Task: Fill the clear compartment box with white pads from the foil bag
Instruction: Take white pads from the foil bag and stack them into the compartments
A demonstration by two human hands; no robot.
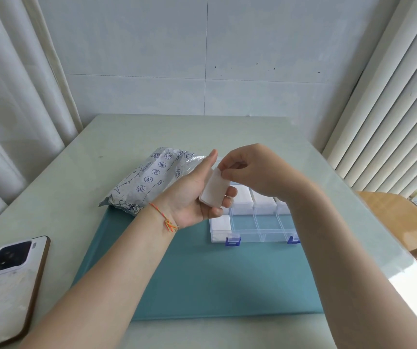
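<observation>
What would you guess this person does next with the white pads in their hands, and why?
Probably the right hand peels off the top pad it pinches from the small stack of pads held in the left hand, and lowers it into an empty front compartment of the clear box. The compartments behind already look white and full, while those in front show the teal mat through them.

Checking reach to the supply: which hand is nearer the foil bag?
Left. The left hand hovers beside the foil bag's right edge, holding white pads; the right hand is farther right, pinching their top.
</observation>
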